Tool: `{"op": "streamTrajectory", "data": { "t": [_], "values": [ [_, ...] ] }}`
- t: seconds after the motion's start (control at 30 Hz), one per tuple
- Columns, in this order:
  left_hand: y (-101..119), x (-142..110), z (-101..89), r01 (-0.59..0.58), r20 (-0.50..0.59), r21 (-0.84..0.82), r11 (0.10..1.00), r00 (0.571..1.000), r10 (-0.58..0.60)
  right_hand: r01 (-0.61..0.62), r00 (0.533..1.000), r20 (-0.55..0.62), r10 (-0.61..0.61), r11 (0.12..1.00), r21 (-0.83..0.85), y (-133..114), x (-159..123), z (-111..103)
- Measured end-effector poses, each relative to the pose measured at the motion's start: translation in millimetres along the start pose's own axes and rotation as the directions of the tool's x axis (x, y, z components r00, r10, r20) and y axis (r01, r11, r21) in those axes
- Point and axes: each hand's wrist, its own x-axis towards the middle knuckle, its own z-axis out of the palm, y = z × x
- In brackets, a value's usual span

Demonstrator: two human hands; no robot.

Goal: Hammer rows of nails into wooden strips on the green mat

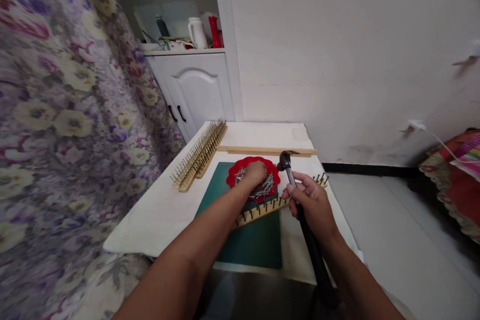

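My left hand (255, 172) reaches into a red scalloped dish (231, 180) full of loose silver nails (264, 187). Its fingers are curled down among them, and the fingertips are hidden. A claw hammer (289, 172) is in my right hand (313, 200), gripped loosely by its shaft, head up and dark handle pointing toward me. Between the dish and me lies a wooden strip (258, 212) with a row of nails standing in it; it runs behind my right hand. Dish and strip are both over a green mat (253, 247).
Nail-studded wooden strips (204, 157) lie along the left side of the white-covered table (157, 215). Plain wooden strips (266, 151) lie across its back. A floral curtain (75, 110) hangs at left; a white cabinet (198, 85) stands behind. Red fabric (453, 180) is at far right.
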Motion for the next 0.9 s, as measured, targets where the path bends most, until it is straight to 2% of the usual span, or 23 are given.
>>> {"op": "streamTrajectory", "data": {
  "t": [0.23, 0.43, 0.6, 0.7, 0.8, 0.9],
  "values": [
    [9, 1, 3.5, 0.011, 0.019, 0.118, 0.993, 1.000, -0.013, -0.012, 1.000, 0.007, 0.013, 1.000, -0.013, 5, 1, 0],
    [14, 4, 7.1, -0.008, 0.006, 0.058, 0.998, 1.000, 0.007, -0.014, 1.000, 0.010, 0.014, 1.000, -0.021, 7, 2, 0],
    [5, 10, 10.3, 0.016, -0.042, -0.101, 0.995, 0.999, -0.020, -0.013, 1.000, 0.004, 0.013, 1.000, -0.022, 5, 3, 0],
    [-6, 12, 10.8, 0.019, -0.026, -0.251, 0.968, 0.999, -0.026, -0.014, 1.000, 0.000, 0.014, 1.000, -0.011, 3, 4, 0],
    [-18, 11, 8.0, 0.008, 0.014, -0.430, 0.903, 1.000, -0.002, -0.012, 1.000, -0.004, 0.012, 1.000, -0.003, 1, 4, 0],
    [-28, 7, -0.7, -0.026, 0.021, -0.597, 0.802, 0.999, 0.048, -0.008, 1.000, 0.000, 0.008, 1.000, -0.003, 2, 4, 1]
  ]
}}
